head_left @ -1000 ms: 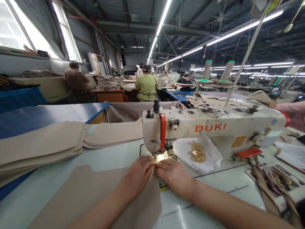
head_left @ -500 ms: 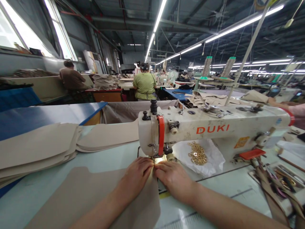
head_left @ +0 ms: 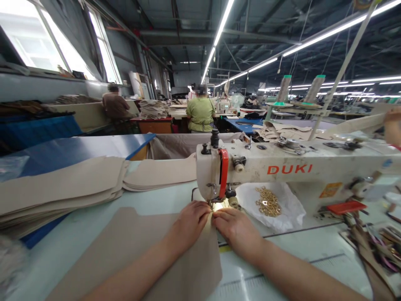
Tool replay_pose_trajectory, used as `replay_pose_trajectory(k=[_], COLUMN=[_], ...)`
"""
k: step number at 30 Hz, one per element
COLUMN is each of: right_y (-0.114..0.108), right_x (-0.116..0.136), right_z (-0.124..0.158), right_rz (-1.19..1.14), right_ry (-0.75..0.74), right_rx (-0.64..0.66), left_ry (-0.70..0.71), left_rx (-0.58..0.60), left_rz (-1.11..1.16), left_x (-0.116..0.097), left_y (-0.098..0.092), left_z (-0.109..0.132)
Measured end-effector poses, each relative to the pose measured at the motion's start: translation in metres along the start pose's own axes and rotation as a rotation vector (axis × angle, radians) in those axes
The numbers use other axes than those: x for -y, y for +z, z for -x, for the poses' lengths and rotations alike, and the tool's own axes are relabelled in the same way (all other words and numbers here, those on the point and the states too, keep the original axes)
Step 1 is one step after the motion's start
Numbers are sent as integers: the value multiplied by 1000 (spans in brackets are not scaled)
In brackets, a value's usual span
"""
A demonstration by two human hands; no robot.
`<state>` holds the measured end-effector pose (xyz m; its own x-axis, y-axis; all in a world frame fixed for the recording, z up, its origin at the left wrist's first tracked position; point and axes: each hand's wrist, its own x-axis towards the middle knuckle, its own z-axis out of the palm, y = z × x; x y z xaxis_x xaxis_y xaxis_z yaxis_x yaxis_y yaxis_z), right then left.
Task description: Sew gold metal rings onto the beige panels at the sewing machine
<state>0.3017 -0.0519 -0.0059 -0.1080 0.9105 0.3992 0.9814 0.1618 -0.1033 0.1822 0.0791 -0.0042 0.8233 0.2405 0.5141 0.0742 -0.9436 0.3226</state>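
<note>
A flat beige fabric panel (head_left: 138,238) lies on the pale green tabletop, its right edge running under the needle area of the white sewing machine (head_left: 250,167). Closed at that edge, my left hand (head_left: 191,221) pinches the panel just left of the lit presser foot (head_left: 213,205). My right hand (head_left: 239,230) is bent at the edge from the other side, its fingers together and gripping the fabric close to the needle. The fingertips of both hands nearly meet, and whatever small part lies between them is hidden.
Stacks of cut beige panels (head_left: 59,184) lie to the left. Gold metal rings (head_left: 268,201) rest on a white plastic bag (head_left: 290,209) under the machine arm. Straps and tools (head_left: 372,246) lie at right. A co-worker's hand (head_left: 393,125) holds fabric at far right; other people sit ahead.
My view has turned slightly left, so the scene sits further right. Both hands stay at the needle with the panel. The co-worker's hand at far right has raised a fabric piece.
</note>
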Motion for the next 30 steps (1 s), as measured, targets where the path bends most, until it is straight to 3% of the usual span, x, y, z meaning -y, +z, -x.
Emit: replay_pose_trajectory(k=[4, 10, 30], right_y=[2, 1, -8], right_x=[1, 1, 3], right_z=[5, 5, 0], right_rz=[-2, -24, -13], right_ry=[-41, -120, -96], right_rx=[-52, -26, 86], left_ry=[29, 46, 76], left_rx=[2, 42, 77], left_rz=[-20, -36, -108], left_x=[1, -1, 1], left_y=[-1, -4, -3], left_z=[5, 11, 10])
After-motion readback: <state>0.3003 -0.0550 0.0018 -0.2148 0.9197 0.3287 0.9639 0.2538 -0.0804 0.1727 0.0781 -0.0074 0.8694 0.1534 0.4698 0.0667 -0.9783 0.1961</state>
